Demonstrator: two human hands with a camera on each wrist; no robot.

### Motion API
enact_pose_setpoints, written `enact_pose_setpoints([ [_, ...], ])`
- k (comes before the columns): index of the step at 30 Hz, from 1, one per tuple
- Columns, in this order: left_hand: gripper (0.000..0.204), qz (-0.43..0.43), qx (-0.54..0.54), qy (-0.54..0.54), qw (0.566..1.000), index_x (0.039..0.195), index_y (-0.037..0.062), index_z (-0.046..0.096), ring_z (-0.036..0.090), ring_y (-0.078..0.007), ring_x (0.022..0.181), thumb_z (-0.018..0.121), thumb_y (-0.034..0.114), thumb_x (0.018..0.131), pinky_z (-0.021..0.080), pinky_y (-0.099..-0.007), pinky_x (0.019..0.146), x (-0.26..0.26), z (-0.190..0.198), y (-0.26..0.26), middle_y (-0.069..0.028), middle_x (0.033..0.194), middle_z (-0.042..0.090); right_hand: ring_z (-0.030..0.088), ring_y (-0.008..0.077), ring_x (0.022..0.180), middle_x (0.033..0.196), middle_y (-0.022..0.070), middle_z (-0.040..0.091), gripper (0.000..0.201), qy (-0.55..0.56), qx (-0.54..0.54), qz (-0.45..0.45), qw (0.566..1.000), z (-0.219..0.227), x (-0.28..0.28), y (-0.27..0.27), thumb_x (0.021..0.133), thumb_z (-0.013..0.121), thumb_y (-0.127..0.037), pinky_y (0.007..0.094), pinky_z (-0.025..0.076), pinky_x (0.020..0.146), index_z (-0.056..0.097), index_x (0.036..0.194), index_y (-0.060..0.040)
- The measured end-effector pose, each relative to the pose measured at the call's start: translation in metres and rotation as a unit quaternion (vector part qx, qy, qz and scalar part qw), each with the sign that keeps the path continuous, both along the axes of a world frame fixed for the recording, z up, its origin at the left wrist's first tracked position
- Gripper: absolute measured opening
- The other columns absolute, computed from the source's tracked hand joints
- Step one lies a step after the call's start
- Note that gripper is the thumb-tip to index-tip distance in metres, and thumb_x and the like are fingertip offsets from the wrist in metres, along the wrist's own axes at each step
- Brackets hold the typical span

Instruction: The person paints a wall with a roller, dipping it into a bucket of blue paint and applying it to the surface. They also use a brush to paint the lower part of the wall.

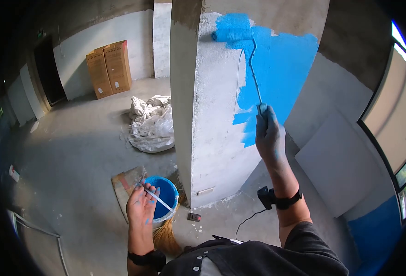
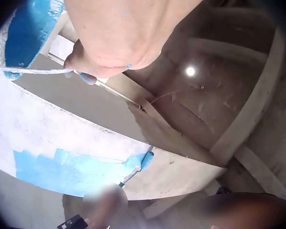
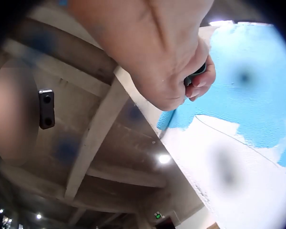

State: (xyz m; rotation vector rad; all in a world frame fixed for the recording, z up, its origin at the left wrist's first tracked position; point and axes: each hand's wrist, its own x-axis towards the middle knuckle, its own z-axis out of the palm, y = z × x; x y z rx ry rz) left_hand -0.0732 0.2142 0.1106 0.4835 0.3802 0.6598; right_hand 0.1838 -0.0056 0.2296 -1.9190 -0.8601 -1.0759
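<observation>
Bare concrete floor (image 1: 88, 138) spreads round a pale pillar (image 1: 219, 115) whose face carries a broad patch of blue paint (image 1: 281, 69). The right hand (image 1: 271, 133) is wrapped round the grip of a paint roller (image 1: 233, 35), its blue sleeve against the pillar at the patch's upper left. Lower down, the left hand (image 1: 141, 205), palm up, has its fingers curled round the white handle (image 1: 161, 201) of a bucket (image 1: 167, 195); whether the bucket hangs free or rests on something, I can't quite tell. Straw bristles (image 1: 166, 237) show just below it, a small dark box (image 1: 194, 217) lies nearby, and tall cartons (image 1: 108, 69) stand well apart by the far wall
</observation>
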Motion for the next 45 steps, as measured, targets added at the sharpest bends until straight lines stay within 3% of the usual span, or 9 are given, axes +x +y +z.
enact_pose_setpoints([
  [3, 0.018, -0.002, -0.008, 0.006, 1.0, 0.096, 0.0036, 0.05, 0.052, -0.0196, 0.085, 0.051, 0.012, 0.08, 0.039, -0.0418, 0.091, -0.004, -0.013, 0.01, -0.0068, 0.089, 0.052, 0.06, 0.0344, 0.061, 0.074, 0.0222, 0.059, 0.03, 0.013, 0.007, -0.02, 1.0, -0.026, -0.008, 0.009, 0.084, 0.051, -0.013, 0.0384, 0.046, 0.049, 0.048, 0.106, 0.0083],
  [6, 0.019, -0.006, -0.011, 0.024, 1.0, 0.097, 0.0038, 0.051, 0.052, -0.0192, 0.085, 0.051, 0.012, 0.08, 0.039, -0.0414, 0.09, -0.006, -0.016, 0.013, -0.0064, 0.088, 0.053, 0.06, 0.0336, 0.06, 0.073, 0.0223, 0.059, 0.029, 0.022, 0.017, 0.028, 0.999, 0.014, -0.015, 0.017, 0.085, 0.05, -0.012, 0.0376, 0.046, 0.048, 0.048, 0.105, 0.0087],
  [10, 0.019, -0.008, -0.017, 0.037, 0.999, 0.097, 0.0035, 0.051, 0.052, -0.0191, 0.085, 0.051, 0.013, 0.08, 0.04, -0.0413, 0.089, -0.009, -0.017, 0.015, -0.0063, 0.088, 0.053, 0.059, 0.0334, 0.057, 0.071, 0.0214, 0.059, 0.029, 0.053, -0.033, -0.028, 0.998, 0.023, -0.025, 0.028, 0.084, 0.05, -0.01, 0.0378, 0.045, 0.046, 0.046, 0.107, 0.0081],
  [15, 0.021, -0.002, -0.024, 0.042, 0.999, 0.098, 0.0031, 0.052, 0.052, -0.0191, 0.085, 0.051, 0.012, 0.08, 0.04, -0.042, 0.089, -0.02, -0.032, 0.025, -0.0059, 0.087, 0.054, 0.061, 0.0357, 0.062, 0.077, 0.0245, 0.06, 0.035, 0.029, -0.029, -0.033, 0.999, -0.04, -0.036, 0.023, 0.084, 0.051, -0.012, 0.0398, 0.047, 0.047, 0.042, 0.111, 0.0078],
  [22, 0.019, -0.002, -0.05, 0.058, 0.997, 0.097, 0.0024, 0.052, 0.052, -0.0193, 0.084, 0.05, 0.011, 0.08, 0.04, -0.0424, 0.09, -0.024, -0.041, 0.028, -0.0061, 0.087, 0.054, 0.055, 0.0328, 0.048, 0.058, 0.0178, 0.055, 0.023, 0.059, -0.055, -0.091, 0.993, 0.034, -0.043, 0.039, 0.086, 0.048, -0.014, 0.0399, 0.042, 0.04, 0.045, 0.097, 0.0062],
  [30, 0.017, -0.002, -0.07, 0.05, 0.996, 0.098, 0.0054, 0.052, 0.052, -0.0208, 0.083, 0.049, 0.01, 0.082, 0.04, -0.0427, 0.088, -0.038, -0.064, 0.038, -0.0071, 0.087, 0.053, 0.056, 0.0382, 0.054, 0.065, 0.0215, 0.058, 0.035, 0.168, -0.119, -0.087, 0.975, -0.126, -0.082, 0.018, 0.083, 0.052, -0.019, 0.0469, 0.044, 0.045, 0.04, 0.11, 0.0007],
  [38, 0.016, 0.002, -0.077, 0.077, 0.994, 0.098, 0.0061, 0.051, 0.052, -0.0206, 0.084, 0.048, 0.009, 0.082, 0.04, -0.0421, 0.088, -0.038, -0.062, 0.033, -0.0071, 0.085, 0.053, 0.055, 0.0387, 0.054, 0.064, 0.0211, 0.057, 0.028, 0.079, -0.014, -0.066, 0.995, 0.003, -0.046, 0.041, 0.085, 0.05, -0.017, 0.046, 0.043, 0.046, 0.044, 0.104, 0.002],
  [42, 0.016, 0.013, -0.073, 0.061, 0.995, 0.098, 0.0062, 0.051, 0.051, -0.0203, 0.083, 0.048, 0.009, 0.082, 0.04, -0.0415, 0.088, -0.042, -0.072, 0.036, -0.0068, 0.085, 0.052, 0.055, 0.0388, 0.053, 0.066, 0.0213, 0.058, 0.032, 0.028, -0.074, -0.105, 0.991, -0.066, -0.064, 0.033, 0.084, 0.051, -0.017, 0.0458, 0.043, 0.044, 0.041, 0.107, 0.0026],
  [45, 0.016, 0.013, -0.083, 0.06, 0.995, 0.098, 0.0063, 0.051, 0.051, -0.0202, 0.082, 0.049, 0.009, 0.082, 0.04, -0.0413, 0.088, -0.041, -0.076, 0.036, -0.0065, 0.084, 0.052, 0.056, 0.0373, 0.052, 0.066, 0.0211, 0.058, 0.035, 0.121, -0.135, -0.123, 0.976, -0.085, -0.086, 0.022, 0.083, 0.052, -0.017, 0.0449, 0.044, 0.043, 0.04, 0.109, 0.0033],
])
